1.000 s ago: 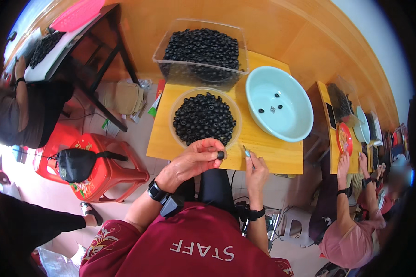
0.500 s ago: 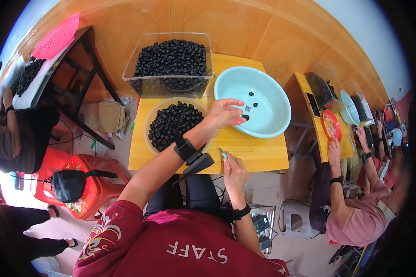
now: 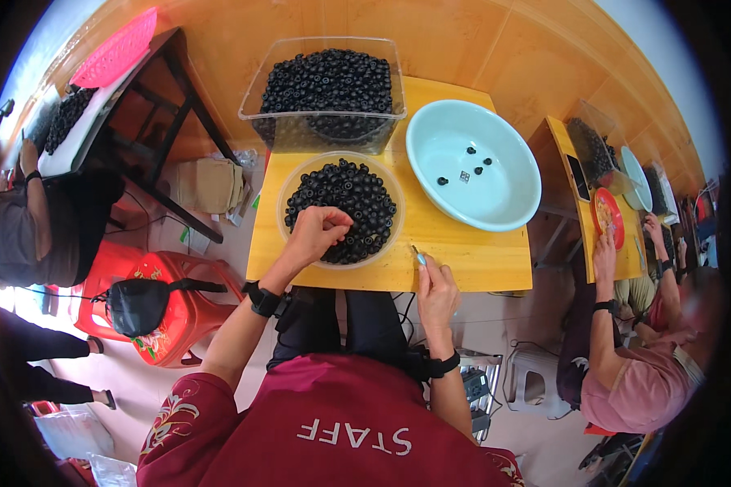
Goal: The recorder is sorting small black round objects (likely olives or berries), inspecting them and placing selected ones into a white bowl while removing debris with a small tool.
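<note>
My left hand (image 3: pixel 321 233) is over a round clear tub (image 3: pixel 283 213) heaped with small black ring-like parts (image 3: pixel 357 191). Its fingers are bent together in a pinch at the pile, and what lies between them is hidden. My right hand (image 3: pixel 438 297), by the table's front edge, grips a slim tool (image 3: pixel 421 259) with a light-blue handle and a thin metal tip pointing up and away from me. To the right of the tub, a pale blue basin (image 3: pixel 518 191) holds several loose black parts (image 3: pixel 443 180) and a small square printed patch (image 3: pixel 464 176).
A clear rectangular bin (image 3: pixel 325 122) full of black parts stands behind the tub on the yellow table (image 3: pixel 495 264). A red stool (image 3: pixel 170 268) with a black bag (image 3: pixel 138 307) is at left. A co-worker (image 3: pixel 638 381) sits at another table on the right.
My left hand has moved from the blue basin back to the tub, its fingers now drawn together. One more black part shows in the basin. My right hand keeps the tool; the view has shifted slightly.
</note>
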Demonstrator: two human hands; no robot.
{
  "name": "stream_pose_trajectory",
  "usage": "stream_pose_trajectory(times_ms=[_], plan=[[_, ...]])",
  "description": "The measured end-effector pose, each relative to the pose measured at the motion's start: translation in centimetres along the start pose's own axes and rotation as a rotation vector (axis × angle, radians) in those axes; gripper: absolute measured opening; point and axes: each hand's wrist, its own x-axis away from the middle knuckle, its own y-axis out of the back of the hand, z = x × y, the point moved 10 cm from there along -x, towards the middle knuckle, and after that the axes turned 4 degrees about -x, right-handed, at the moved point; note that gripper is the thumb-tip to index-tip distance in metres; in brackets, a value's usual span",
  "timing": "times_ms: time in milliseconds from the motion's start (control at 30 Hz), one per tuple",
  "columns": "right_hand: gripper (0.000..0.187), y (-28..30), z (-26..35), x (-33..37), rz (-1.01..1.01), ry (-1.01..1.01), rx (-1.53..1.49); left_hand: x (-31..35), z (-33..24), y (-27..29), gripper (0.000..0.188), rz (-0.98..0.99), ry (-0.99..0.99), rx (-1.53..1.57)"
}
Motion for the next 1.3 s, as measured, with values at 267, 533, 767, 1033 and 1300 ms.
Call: stream_pose_trajectory(times_ms=[267, 533, 767, 1033, 1300], plan=[[0.021, 0.1, 0.5, 0.1, -0.015, 0.036, 0.063, -0.1, -4.8, -2.5, 0.021, -0.237, -0.497, -0.407], [0.021, 0.0, 0.5, 0.2, -0.017, 0.02, 0.06, -1.0, -4.9, -5.3, 0.019, -0.216, -0.629, -0.746], [0.02, 0.2, -0.5, 0.0, -0.043, 0.043, -0.075, -0.3, -6.3, -3.0, 0.017, -0.139, -0.561, -0.408], [0.023, 3.4, 5.3, -0.9, 0.022, 0.035, -0.417, 4.5, -1.7, -2.4, 0.018, 0.197, 0.077, 1.002], [0.028, 3.0, 13.0, 0.3, 0.149, 0.313, -0.358, 6.3, -1.1, -3.3, 0.022, 0.23, 0.073, 1.178]])
